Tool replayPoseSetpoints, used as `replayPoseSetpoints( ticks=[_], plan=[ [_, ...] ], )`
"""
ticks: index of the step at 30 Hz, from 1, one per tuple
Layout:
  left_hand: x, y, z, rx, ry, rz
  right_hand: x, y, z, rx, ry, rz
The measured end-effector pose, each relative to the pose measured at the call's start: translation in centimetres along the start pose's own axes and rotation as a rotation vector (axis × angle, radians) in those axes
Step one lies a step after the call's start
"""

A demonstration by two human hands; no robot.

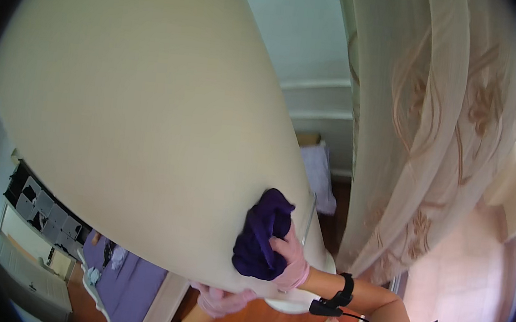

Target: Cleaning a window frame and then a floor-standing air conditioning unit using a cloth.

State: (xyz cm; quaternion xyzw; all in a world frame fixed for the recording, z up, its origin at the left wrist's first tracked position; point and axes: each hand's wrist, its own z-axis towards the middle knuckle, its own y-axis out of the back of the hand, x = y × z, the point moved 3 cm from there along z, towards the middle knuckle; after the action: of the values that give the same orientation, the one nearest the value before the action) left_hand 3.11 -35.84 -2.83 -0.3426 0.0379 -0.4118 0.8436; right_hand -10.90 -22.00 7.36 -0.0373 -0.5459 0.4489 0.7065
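Observation:
A broad cream panel (151,102) with a smooth, plain surface fills most of the view. My right hand (292,261), in a pink glove, presses a bunched dark purple cloth (262,237) against it near its right edge. A slim metal strip (309,216), possibly a handle, runs beside that hand. Lower down, my left hand (223,301), also gloved in pink, touches the panel's near edge; how its fingers close there is partly hidden. Both forearms wear black straps, the right one with a small black device (325,307) and a cable.
A sheer curtain (412,130) with brown embroidery hangs close on the right. Behind the panel, a pale cloth (319,179) drapes over something. To the lower left are a bed with purple bedding (132,284), a cube storage rack (49,214) and a white door (31,278).

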Motion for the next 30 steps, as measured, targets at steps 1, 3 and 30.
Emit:
replayPoseSetpoints(
  ticks=[1, 3, 30],
  plan=[
    [-0.9, -1.1, 1.9, -0.152, 0.073, -0.111, 1.0, 1.3, 2.7, 0.05, 0.101, -0.078],
    [-1.9, -3.7, 8.4, 0.604, 0.027, -0.753, 4.1, 2.3, 8.0, 0.096, 0.565, -0.606],
    [-0.9, -2.8, 5.9, 0.782, 0.032, -1.024, 31.2, -17.3, 30.5, 0.207, 0.892, -0.431]
  ],
)
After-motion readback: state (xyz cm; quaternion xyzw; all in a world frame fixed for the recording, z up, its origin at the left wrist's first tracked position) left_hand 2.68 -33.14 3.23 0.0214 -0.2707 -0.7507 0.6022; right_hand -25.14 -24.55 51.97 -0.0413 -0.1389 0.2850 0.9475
